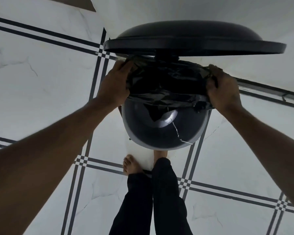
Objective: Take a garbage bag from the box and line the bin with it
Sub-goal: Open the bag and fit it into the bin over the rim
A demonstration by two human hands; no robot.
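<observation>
Two hands, left hand (115, 85) at nine o'clock and right hand (223, 89) at three, pinch the garbage bag (166, 85) over the bin (161, 131) rim, fingers curled tight.

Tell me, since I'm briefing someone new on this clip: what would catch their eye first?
Both hands, left hand and right hand, grip a black garbage bag stretched across the far side of the round bin at centre. Just beyond them, the bin's dark lid stands raised. Below, a bare foot rests on the white tiled floor.
</observation>
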